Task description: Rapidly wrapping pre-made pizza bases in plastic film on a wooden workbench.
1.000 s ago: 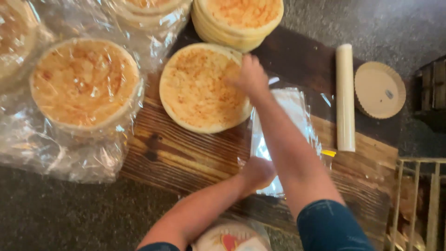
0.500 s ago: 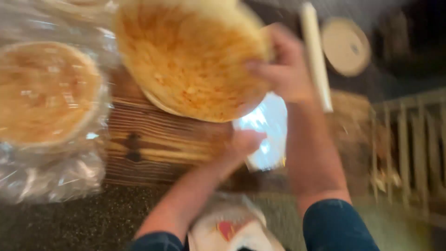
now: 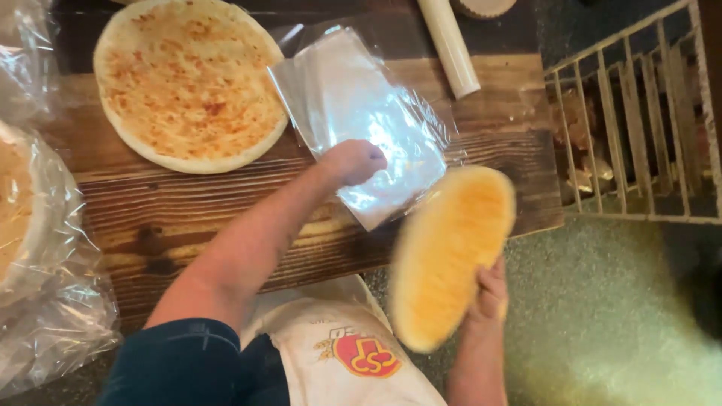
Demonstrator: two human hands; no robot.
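Note:
My right hand (image 3: pixel 490 292) grips a round flatbread (image 3: pixel 450 256) by its lower edge, tilted on its side and blurred, off the front right corner of the wooden table (image 3: pixel 188 218). My left hand (image 3: pixel 353 161) rests with curled fingers on a stack of clear plastic bags (image 3: pixel 361 120) lying on the table. Another flatbread (image 3: pixel 188 83) with orange speckles lies flat at the back left.
A white roll (image 3: pixel 450 45) lies at the back of the table. Wrapped flatbreads in crinkled plastic (image 3: pixel 37 248) sit at the left. A white wire rack (image 3: pixel 639 120) stands to the right, over a speckled green floor (image 3: pixel 602 323). I wear a white apron (image 3: pixel 338 353).
My right hand lifted the top flatbread off the table and swung it down to the right. The camera view shifted right and closer. My left hand stayed on the bags.

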